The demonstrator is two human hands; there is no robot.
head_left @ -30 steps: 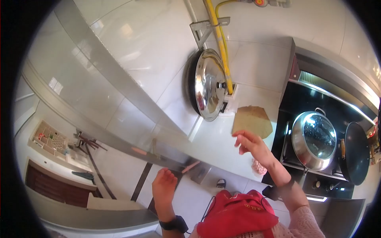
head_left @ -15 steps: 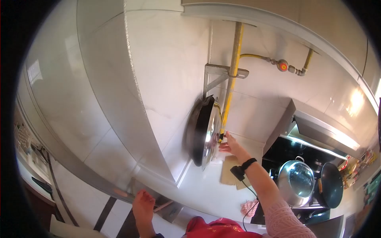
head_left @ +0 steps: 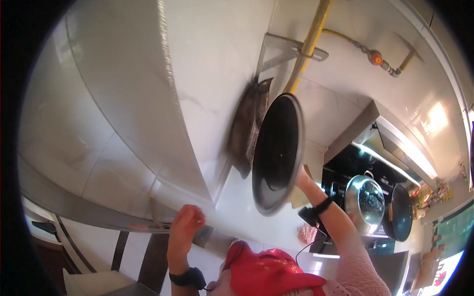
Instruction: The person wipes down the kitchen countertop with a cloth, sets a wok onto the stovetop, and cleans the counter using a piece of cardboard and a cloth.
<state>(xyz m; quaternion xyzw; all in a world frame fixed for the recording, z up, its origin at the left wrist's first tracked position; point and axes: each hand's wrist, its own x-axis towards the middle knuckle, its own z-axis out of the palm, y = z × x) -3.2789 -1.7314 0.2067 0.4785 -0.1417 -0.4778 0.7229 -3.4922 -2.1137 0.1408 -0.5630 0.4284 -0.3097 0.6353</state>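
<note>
My right hand (head_left: 302,177) holds a round dark pan lid (head_left: 277,154), its inner side with a pale rim turned toward me. The lid hides most of my fingers. Just left of the lid, a dark, worn pan (head_left: 243,129) leans on edge against the tiled wall. My left hand (head_left: 187,218) hovers at the lower left, empty, with its fingers loosely curled and slightly blurred.
A yellow gas pipe (head_left: 316,29) and a metal bracket (head_left: 281,49) are on the wall. A lidded steel pot (head_left: 365,203) and a dark wok (head_left: 398,213) stand at the stove, below the range hood (head_left: 402,143). A pink cloth (head_left: 307,234) lies on the counter.
My right hand has taken the lid off the leaning pan, pulled it toward me and turned its dark inside this way. My left hand has risen a little. The camera view has shifted.
</note>
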